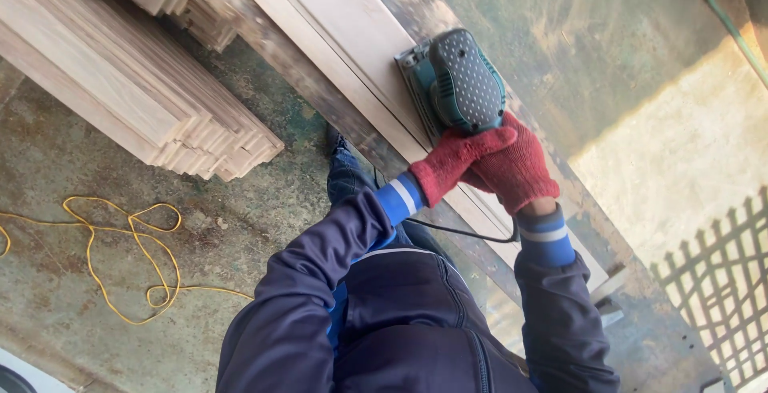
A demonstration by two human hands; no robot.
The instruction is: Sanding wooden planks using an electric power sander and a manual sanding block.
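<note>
Fingers of the left hand (460, 165) and right hand (516, 165), red-gloved, closed around the green sander (458, 81) on the pale board (360, 49) at upper centre, its far length apparently unsanded.

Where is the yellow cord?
In the head view, the yellow cord lies in loose loops on the concrete floor at the left, below the stack of wooden boards, apart from both gloved hands.

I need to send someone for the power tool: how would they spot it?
Find the long pale plank running diagonally across the bench. The sander sits on it under two red-gloved hands: a dark green body with a dotted grip, the only machine there.
</note>
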